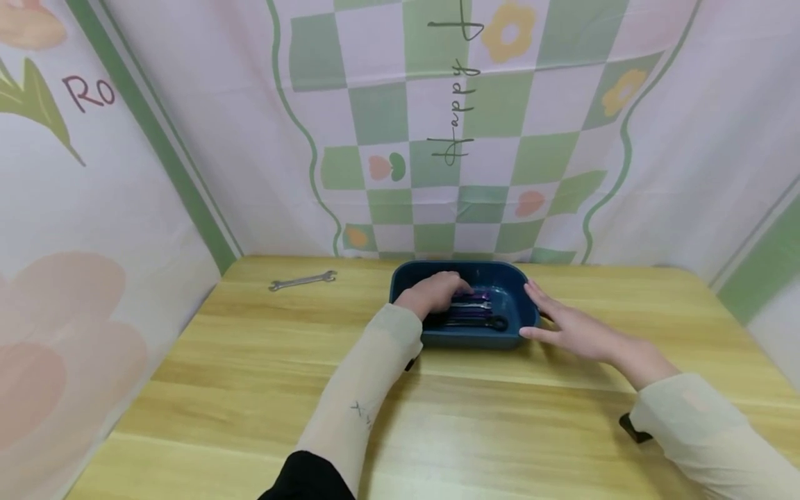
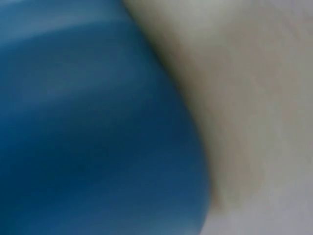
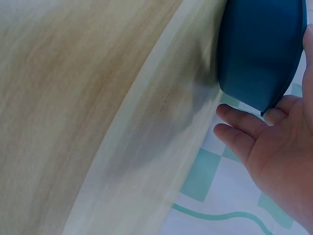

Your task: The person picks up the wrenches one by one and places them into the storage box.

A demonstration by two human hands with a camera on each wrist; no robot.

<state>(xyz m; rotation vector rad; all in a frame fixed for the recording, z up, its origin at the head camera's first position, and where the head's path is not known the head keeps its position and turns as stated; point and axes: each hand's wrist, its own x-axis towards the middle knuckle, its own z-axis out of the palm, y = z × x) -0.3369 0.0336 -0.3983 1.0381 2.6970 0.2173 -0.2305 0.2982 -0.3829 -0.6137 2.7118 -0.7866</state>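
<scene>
A dark blue plastic basin (image 1: 471, 341) stands near the table's back edge, with several wrenches (image 1: 470, 304) lying side by side inside. My left hand (image 1: 433, 292) reaches over the basin's left side and down to the wrenches. Its fingertips are partly hidden, so whether it pinches one cannot be told. The blurred basin wall (image 2: 98, 122) fills much of the left wrist view. At the basin's right end, my right hand (image 1: 571, 330) touches the rim, thumb in front and fingers behind. The right wrist view shows that hand (image 3: 283, 152) with fairly straight fingers beside the basin (image 3: 259, 49).
A single silver open-ended wrench (image 1: 303, 280) lies on the wooden table (image 1: 262, 375), left of the basin. Behind the table hangs a printed cloth (image 1: 437, 201) with green and white checks; another cloth (image 1: 94, 278) hangs at the left.
</scene>
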